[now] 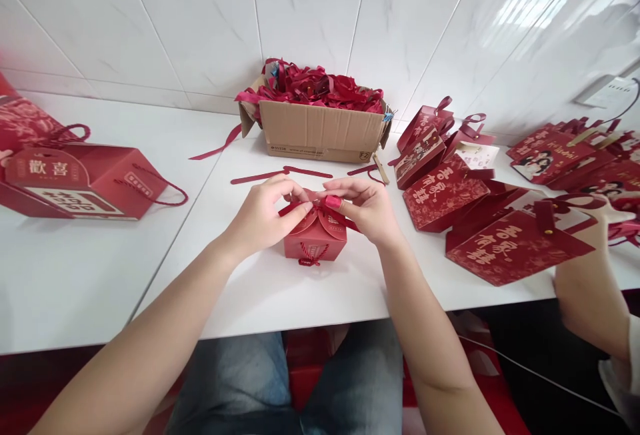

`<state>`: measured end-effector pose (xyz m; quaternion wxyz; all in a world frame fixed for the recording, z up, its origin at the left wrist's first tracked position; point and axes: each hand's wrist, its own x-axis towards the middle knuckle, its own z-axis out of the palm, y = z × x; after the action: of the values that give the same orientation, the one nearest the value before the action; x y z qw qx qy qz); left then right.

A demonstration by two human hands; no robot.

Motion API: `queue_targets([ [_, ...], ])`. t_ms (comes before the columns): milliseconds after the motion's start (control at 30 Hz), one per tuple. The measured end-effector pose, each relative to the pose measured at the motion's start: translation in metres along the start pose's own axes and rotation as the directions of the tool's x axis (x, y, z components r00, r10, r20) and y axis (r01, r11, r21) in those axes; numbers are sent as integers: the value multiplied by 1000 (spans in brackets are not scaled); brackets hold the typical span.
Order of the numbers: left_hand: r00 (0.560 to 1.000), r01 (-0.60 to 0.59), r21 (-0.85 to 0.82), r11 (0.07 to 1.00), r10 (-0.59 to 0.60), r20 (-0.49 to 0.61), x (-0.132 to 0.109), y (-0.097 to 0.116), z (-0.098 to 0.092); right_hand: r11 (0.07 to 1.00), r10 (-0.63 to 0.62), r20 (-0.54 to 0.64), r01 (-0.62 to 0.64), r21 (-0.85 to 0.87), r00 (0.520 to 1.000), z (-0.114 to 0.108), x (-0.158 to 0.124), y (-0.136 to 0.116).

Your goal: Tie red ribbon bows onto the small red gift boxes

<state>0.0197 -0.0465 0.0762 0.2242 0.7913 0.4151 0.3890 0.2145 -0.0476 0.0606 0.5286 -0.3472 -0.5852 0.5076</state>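
Note:
In the head view, a small red gift box [315,248] stands upright on the white table, with a twisted red cord hanging on its front face. A dark red ribbon [352,225] runs across its folded top. My left hand [265,211] is at the top left of the box, thumb and forefinger closed on the ribbon. Opposite it, my right hand [371,208] pinches the ribbon at the top right, its other fingers loosely stretched. My fingers partly hide the middle of the ribbon and the box top.
Behind the box sits a cardboard carton [325,129] heaped with red ribbons [320,85]. Loose ribbon strips [260,177] lie before it. Larger red boxes [100,181] stand left, several red gift bags [510,245] right. A co-worker's hand [593,235] reaches in at far right.

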Motion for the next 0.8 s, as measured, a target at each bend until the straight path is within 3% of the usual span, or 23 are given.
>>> queue_targets([
  [100,1000,-19,-4,1000,19,-2,0,0,0,1000,9,-34,-9,2,999,3,-1,-3],
  [300,989,-146,102,984,148,-10,0,-2,-1,976,-105,-83,87,-198,991,7,-6,-10],
  [533,986,-61,299,952,104,-132,1,-6,1,995,86,71,-81,-63,994,10,-8,-13],
  [600,990,-83,309,947,114,-86,2,-9,-7,990,122,23,-120,-80,992,12,-9,-13],
  [667,988,-156,276,949,148,50,4,-9,-21,983,151,-45,-155,-102,987,15,-9,-12],
  [800,953,-248,208,946,200,227,11,3,-44,967,154,-117,-174,-189,981,18,-10,-11],
])
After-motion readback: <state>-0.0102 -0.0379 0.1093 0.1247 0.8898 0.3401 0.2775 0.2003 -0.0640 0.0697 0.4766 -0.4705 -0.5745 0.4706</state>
